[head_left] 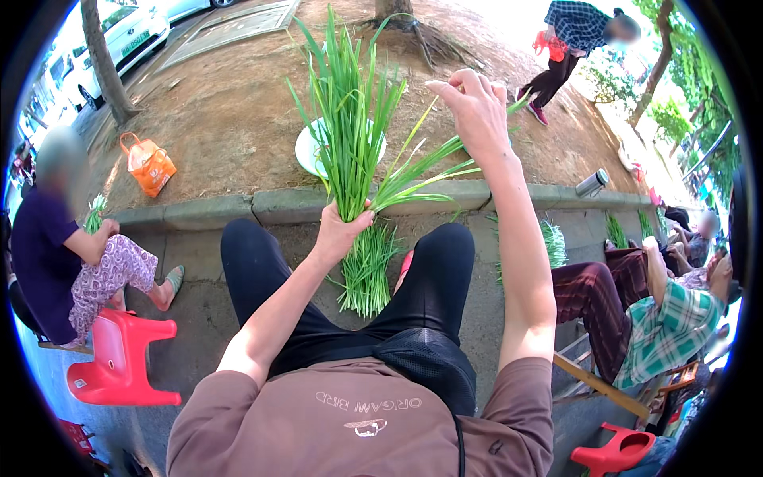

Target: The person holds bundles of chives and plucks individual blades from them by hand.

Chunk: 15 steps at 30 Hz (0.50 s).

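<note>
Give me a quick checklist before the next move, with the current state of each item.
1. Left hand closed around the bunch of long green leaves: ok.
2. Leaves gathered together: not ok, some splay to the right.
3. Right hand pinching a leaf: cannot tell.
4. White round dish in full view: not ok, the leaves partly cover it.
5. Seated person in purple clear of the bunch: ok.
</note>
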Each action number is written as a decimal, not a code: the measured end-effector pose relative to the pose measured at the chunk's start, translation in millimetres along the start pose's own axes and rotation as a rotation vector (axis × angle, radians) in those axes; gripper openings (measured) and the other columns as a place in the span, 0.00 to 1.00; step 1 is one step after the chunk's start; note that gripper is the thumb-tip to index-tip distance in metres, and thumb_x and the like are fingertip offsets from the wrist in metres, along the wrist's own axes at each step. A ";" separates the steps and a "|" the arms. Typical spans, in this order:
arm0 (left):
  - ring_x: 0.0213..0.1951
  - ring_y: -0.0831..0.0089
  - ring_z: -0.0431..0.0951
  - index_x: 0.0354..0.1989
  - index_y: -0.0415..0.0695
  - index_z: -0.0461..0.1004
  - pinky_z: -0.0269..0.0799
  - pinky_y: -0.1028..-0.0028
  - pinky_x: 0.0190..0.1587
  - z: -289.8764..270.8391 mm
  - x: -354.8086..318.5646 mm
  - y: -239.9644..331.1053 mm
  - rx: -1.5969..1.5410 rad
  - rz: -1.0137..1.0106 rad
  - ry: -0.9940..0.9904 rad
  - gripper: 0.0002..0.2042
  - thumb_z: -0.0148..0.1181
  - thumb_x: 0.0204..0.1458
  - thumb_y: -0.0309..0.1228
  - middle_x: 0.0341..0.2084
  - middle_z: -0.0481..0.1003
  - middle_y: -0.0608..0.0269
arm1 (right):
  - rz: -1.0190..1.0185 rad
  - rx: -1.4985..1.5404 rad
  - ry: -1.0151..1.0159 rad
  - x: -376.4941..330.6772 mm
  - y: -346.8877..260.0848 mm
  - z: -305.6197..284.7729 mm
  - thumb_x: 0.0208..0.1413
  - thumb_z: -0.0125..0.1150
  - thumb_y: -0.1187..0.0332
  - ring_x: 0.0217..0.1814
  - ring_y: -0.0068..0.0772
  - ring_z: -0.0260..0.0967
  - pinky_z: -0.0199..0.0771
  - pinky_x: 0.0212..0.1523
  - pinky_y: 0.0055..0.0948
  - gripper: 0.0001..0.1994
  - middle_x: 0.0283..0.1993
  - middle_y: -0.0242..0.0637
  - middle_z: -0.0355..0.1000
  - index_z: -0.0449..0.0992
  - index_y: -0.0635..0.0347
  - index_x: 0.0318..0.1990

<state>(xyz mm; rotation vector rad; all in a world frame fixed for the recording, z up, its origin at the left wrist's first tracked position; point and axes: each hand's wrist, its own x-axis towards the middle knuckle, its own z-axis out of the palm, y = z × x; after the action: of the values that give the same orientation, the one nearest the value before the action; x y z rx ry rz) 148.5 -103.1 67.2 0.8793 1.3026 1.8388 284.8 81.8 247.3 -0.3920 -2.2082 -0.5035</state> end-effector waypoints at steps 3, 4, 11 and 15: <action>0.28 0.79 0.74 0.36 0.39 0.72 0.71 0.78 0.33 0.7 -0.7 0.2 0.006 0.009 -0.008 0.08 0.60 0.46 0.21 0.26 0.74 0.67 | -0.005 -0.046 -0.077 -0.9 8.4 6.9 0.45 0.54 0.74 0.44 0.29 0.64 0.54 0.46 0.33 0.12 0.35 0.28 0.64 0.76 0.43 0.36; 0.28 0.79 0.74 0.36 0.39 0.72 0.71 0.78 0.33 0.3 -0.7 0.1 0.015 0.010 -0.014 0.08 0.60 0.46 0.21 0.26 0.73 0.67 | -0.012 -0.066 -0.120 -2.4 10.6 9.0 0.46 0.54 0.73 0.44 0.29 0.64 0.54 0.46 0.33 0.10 0.35 0.28 0.64 0.75 0.44 0.35; 0.28 0.79 0.74 0.37 0.39 0.72 0.70 0.78 0.33 -2.3 2.5 -1.1 -0.012 -0.028 -0.021 0.09 0.61 0.46 0.21 0.26 0.73 0.67 | 0.103 0.111 -0.113 -11.7 16.0 21.7 0.50 0.52 0.71 0.48 0.32 0.65 0.55 0.47 0.36 0.05 0.38 0.31 0.67 0.73 0.48 0.32; 0.27 0.79 0.74 0.37 0.39 0.71 0.70 0.78 0.33 -4.2 4.2 -5.6 -0.016 -0.025 -0.023 0.09 0.61 0.47 0.22 0.27 0.73 0.67 | 0.311 0.216 -0.132 -14.5 23.6 32.6 0.55 0.52 0.69 0.45 0.36 0.67 0.57 0.46 0.35 0.04 0.38 0.33 0.69 0.74 0.52 0.33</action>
<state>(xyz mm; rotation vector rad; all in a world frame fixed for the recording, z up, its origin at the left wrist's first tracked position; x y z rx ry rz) 143.7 -100.2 61.2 0.8701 1.2777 1.8123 282.7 116.4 222.3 -0.6534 -2.2434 -0.0721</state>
